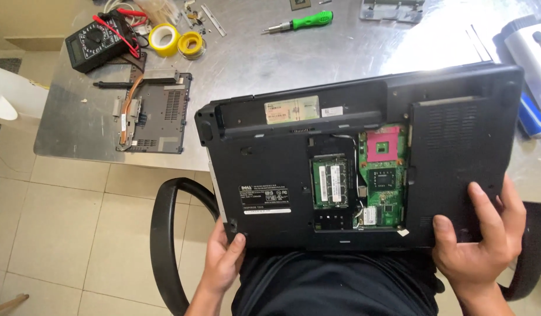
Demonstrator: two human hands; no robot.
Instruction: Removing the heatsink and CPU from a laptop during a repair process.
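Laptop (270, 169): matt black plastic shell, exposed green circuit boards (384, 193). Worktop (317, 52): brushed, glaring sheet metal. Floor (54, 222): smooth pale tiles. Screwdriver (300, 22): glossy green plastic handle.

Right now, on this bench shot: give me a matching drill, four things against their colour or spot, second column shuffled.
Things:
1. screwdriver
2. multimeter
3. laptop
4. removed cover panel

Descriptions:
A. black, upside down, bottom open, held at both near corners by left hand and right hand
B. green handle, lying at the far side of the metal table
C. dark grey, flat on the table left of the laptop, copper pipe on it
D. black case with red leads, far left corner of the table

Pairs: 1-B, 2-D, 3-A, 4-C
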